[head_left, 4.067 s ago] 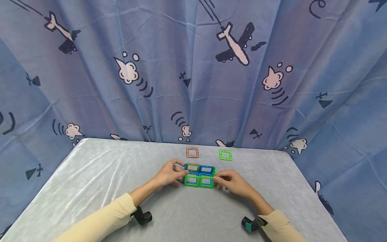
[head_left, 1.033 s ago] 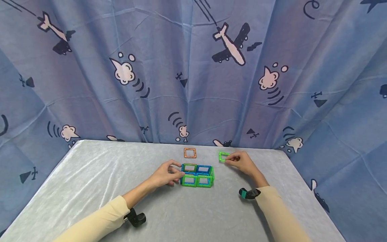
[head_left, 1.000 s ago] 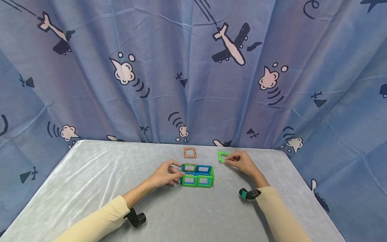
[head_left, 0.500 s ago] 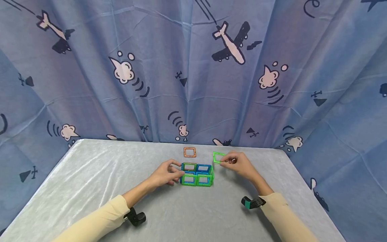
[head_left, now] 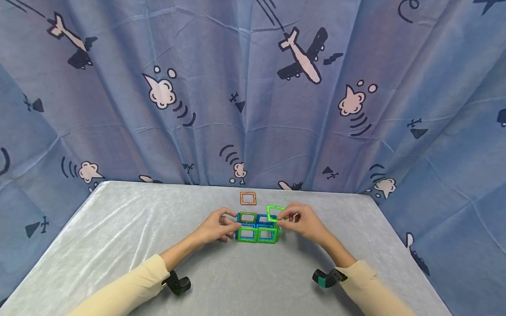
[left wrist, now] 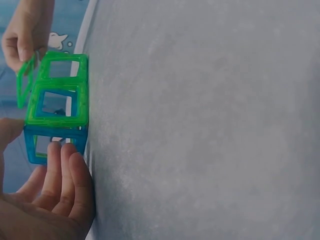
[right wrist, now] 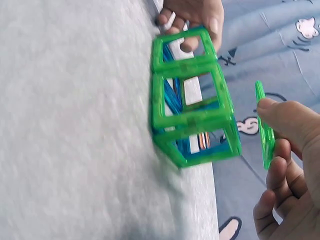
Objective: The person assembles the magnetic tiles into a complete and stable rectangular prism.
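Note:
An open-topped box of green and blue magnetic tiles (head_left: 257, 235) stands on the table, with several square window frames joined edge to edge. My left hand (head_left: 216, 227) holds its left end; in the left wrist view, fingertips (left wrist: 68, 150) touch the blue end tile and the thumb is at the upper edge. My right hand (head_left: 302, 221) pinches a loose green square magnetic tile (right wrist: 265, 127) between thumb and fingers. That tile is raised over the box's right half, tilted in the head view and apart from the box in the right wrist view.
An orange square magnetic tile (head_left: 248, 204) lies flat behind the box. A pale cloth (head_left: 237, 281) covers the table, and a blue curtain (head_left: 213, 87) with airplane prints hangs behind its far edge. Each wrist wears a black band.
My right hand left the box's right end, took the green tile from the back right of the table and brought it left and nearer, over the box. The left hand stayed at the left end.

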`<action>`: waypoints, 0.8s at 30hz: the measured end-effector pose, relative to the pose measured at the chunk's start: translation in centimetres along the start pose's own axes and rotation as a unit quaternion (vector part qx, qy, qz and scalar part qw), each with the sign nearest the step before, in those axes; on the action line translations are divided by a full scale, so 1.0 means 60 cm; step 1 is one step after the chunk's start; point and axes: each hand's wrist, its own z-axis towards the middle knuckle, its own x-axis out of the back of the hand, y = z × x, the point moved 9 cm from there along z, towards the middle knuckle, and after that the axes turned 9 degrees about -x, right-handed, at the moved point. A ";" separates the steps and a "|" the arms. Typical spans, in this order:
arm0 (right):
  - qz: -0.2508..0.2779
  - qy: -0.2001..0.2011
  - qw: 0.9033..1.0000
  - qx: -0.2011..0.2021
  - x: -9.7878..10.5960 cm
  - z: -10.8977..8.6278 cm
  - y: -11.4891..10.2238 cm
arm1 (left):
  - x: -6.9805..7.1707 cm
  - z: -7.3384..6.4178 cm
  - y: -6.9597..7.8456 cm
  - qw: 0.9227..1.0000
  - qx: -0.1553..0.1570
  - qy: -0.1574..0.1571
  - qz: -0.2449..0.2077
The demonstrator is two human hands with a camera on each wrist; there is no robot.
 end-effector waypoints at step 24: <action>-0.032 -0.059 0.998 -0.009 -0.045 0.002 -0.014 | 0.001 0.003 -0.002 1.000 -0.002 0.004 0.001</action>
